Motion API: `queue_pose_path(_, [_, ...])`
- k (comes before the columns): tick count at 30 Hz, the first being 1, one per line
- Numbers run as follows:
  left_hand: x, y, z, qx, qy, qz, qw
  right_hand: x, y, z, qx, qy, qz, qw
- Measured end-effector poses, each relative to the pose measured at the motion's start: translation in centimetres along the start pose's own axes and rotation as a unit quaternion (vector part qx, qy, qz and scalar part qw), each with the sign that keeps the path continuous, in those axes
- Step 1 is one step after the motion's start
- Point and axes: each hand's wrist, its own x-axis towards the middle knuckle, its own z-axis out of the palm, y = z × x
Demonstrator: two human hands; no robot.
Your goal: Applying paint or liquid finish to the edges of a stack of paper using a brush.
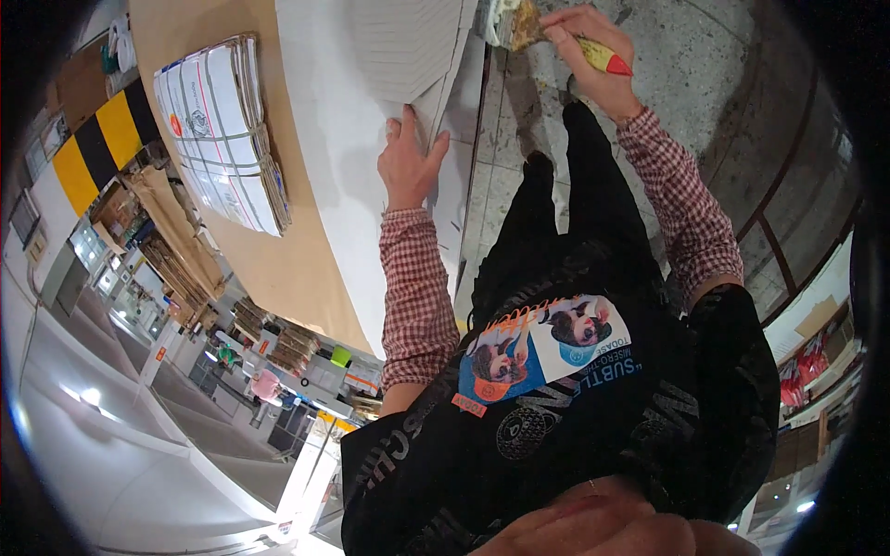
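My right hand (598,69) grips a wide paintbrush (604,56) with a yellow, red-tipped handle. Its pale bristles, which look coated, are at the top, by the right edge of the table. On the table, a stack of greyish-white sheets (413,51) lies fanned out in overlapping steps. My left hand (409,167) rests with fingers spread at the near end of these sheets, its fingertips touching them. Beneath them lies a larger white sheet (324,157). Both forearms wear red-and-white checked sleeves.
A strapped bundle of white printed flat cartons (222,130) sits to the left on a brown board (306,287). The grey concrete floor (686,93) lies right of the table edge. Farther left are a yellow-and-black striped band (93,148) and stacked cardboard (171,232).
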Motion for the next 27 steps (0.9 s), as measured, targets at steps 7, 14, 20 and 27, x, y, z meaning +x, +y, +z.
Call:
queue_pose_path(7, [0.9, 1.1, -1.8, -0.019, -0.048, -0.007, 0.999, -1.8, -0.2, 1.3, 0.044, 0.029, 0.012, 0.999])
queue_pose_path(14, [0.9, 1.1, -1.2, 0.001, -0.039, 0.010, 0.999, -2.1, -0.2, 2.6, 0.198, 0.111, -0.020, 0.974])
queue_pose_path(20, [0.7, 3.3, 0.6, 0.071, -0.032, -0.045, 0.996, -5.0, -2.4, 1.3, 0.010, 0.013, 0.057, 0.998])
queue_pose_path(27, [-4.3, 3.0, 7.6, 0.085, 0.169, -0.046, 0.981, -7.6, -3.4, -0.3, -0.040, -0.003, 0.039, 0.998])
